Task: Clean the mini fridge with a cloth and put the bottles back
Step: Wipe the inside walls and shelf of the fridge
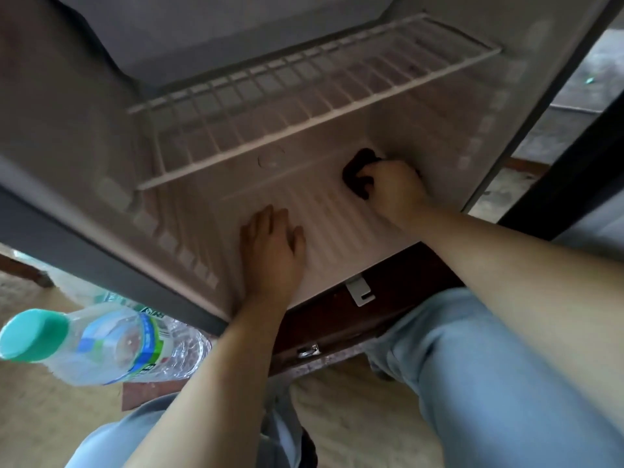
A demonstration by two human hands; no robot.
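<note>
Dark cloth (354,173): fingers of my right hand (393,189) clamped round it, on fridge floor (337,228).
Support: left hand (270,244) flat, fingers slightly apart.
Risk: left elbow may topple bottle (101,342).

A single wide-angle camera on the person's head looks forward and down, close in, into the open mini fridge (337,231) above their legs (506,383).
</note>
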